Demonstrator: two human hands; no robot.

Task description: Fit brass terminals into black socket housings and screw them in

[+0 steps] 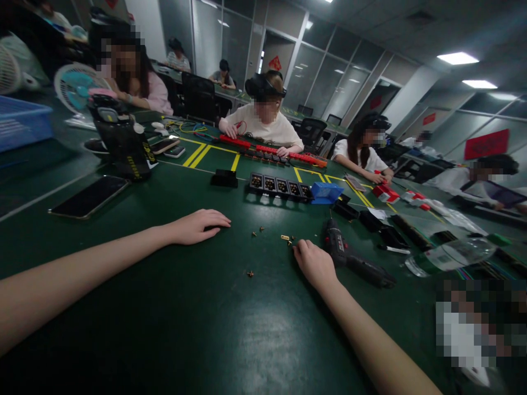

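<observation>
My left hand lies flat on the green table with its fingers stretched out, holding nothing. My right hand rests on the table with its fingers curled together; whatever its fingertips may hold is hidden. Just left of those fingertips are a small brass plate and a small brass screw. Between the hands, a few more small screws are scattered, one screw lying closer to me. Beyond them stands a black compartment tray with brass parts in its cells. A black power screwdriver lies right of my right hand.
A blue bin adjoins the tray, and a black block stands to its left. At left are a phone and a dark bag. A plastic bottle lies at right. Co-workers sit across the table, one touching a red strip.
</observation>
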